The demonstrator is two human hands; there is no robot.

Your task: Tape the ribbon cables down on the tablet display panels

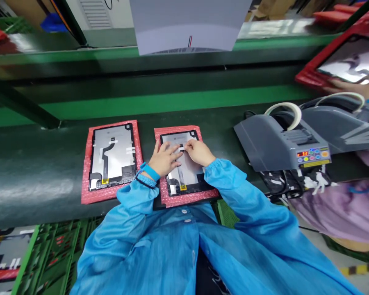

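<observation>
A display panel (190, 174) with a silvery back and black border lies in front of me on pink bubble wrap (189, 200). My left hand (164, 159) rests over its left side, fingers spread across the panel. Thumb and forefinger of my right hand (199, 152) are pinched at a small white strip of tape (181, 148) near the panel's upper middle. A dark flex cable runs down below that spot, partly hidden by my left fingers, to a yellow patch (183, 187). To the left lies a second panel (115, 151) with several white tape pieces.
Grey tape dispensers (273, 143) stand on the right of the dark green bench (33, 172). Beyond them a co-worker's hand (359, 86) holds a panel in a red wrap (310, 73). Green crates (53, 254) sit below the bench at left. A white sheet (187, 24) hangs ahead.
</observation>
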